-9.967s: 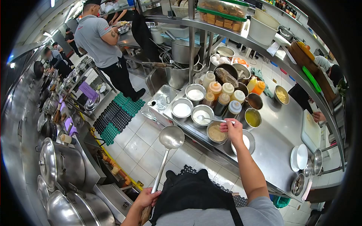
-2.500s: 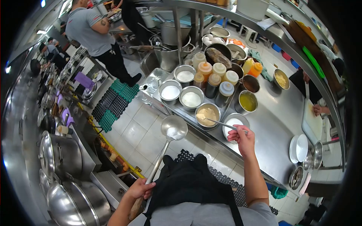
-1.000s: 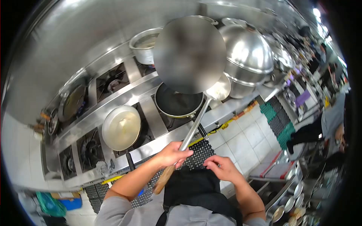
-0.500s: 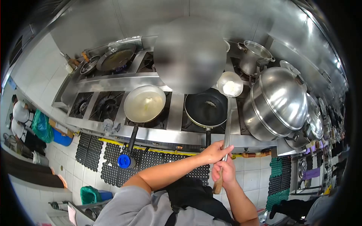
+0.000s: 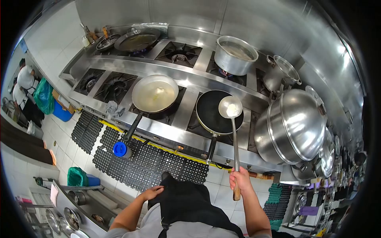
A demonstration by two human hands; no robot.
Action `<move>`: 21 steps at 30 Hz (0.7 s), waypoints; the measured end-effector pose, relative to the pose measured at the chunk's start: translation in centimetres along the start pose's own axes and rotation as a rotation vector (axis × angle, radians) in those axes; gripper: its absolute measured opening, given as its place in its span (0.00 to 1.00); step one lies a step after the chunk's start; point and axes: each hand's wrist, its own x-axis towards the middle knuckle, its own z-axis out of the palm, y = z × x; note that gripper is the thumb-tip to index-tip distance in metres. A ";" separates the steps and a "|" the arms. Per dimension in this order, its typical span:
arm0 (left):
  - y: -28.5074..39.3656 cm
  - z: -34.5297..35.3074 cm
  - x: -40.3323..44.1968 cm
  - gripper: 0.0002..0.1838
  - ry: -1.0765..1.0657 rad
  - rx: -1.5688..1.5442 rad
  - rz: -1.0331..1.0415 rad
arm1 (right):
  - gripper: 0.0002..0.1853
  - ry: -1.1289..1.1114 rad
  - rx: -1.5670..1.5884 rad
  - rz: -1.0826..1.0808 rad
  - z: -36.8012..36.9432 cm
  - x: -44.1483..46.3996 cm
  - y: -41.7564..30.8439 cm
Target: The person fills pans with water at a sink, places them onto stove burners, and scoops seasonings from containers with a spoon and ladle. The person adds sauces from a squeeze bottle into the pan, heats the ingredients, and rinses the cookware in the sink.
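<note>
My right hand [image 5: 241, 180] is closed round the handle of a long metal ladle [image 5: 230, 107], whose bowl holds white and pale contents. That bowl hangs over the right side of a black frying pan [image 5: 213, 111] on the front of the stove. Beside the black apron [image 5: 184, 202], my left hand [image 5: 153, 192] holds nothing visible, its fingers extended against the cloth. Left of the black pan, a light-coloured pan [image 5: 155, 94] with pale liquid sits on a burner.
A large domed steamer [image 5: 295, 123] stands at the stove's right. Behind are a wide pot [image 5: 235, 55] over a flame and a lidded pot [image 5: 282, 73]. A blue-lidded container [image 5: 120, 149] is near the front edge. Two people [image 5: 27, 79] stand far left.
The view has turned from the ingredient counter to the stove. The ladle has passed from my left hand to my right, and my left hand has let go and moved to the apron.
</note>
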 end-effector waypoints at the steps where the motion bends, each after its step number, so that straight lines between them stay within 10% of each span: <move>1: -2.9 0.9 -1.0 0.30 0.111 -0.271 -0.091 | 0.07 0.017 -0.052 -0.007 -0.1 0.2 -0.2; 5: -20.9 1.3 0.2 0.31 -0.586 0.820 -0.187 | 0.07 0.105 -0.188 -0.004 -0.4 0.8 -0.7; 8: -16.4 0.0 -3.1 0.28 -0.445 0.602 -0.511 | 0.07 0.227 -0.517 -0.078 -0.7 0.9 -0.8; 10: -20.8 -0.2 -1.0 0.26 -0.181 -0.196 -0.761 | 0.06 0.281 -0.662 -0.118 -0.9 0.8 -1.0; 13: -16.5 -2.5 1.5 0.25 -0.006 0.000 -0.543 | 0.05 0.360 -0.860 -0.181 -1.2 0.6 -1.1; 15: -18.1 -3.3 5.2 0.26 0.202 0.212 0.054 | 0.05 0.391 -0.923 -0.214 -1.2 1.1 -1.1; 21: -8.0 -6.8 7.6 0.23 0.194 -0.164 -0.289 | 0.07 0.553 -1.361 -0.453 -2.1 3.9 -0.1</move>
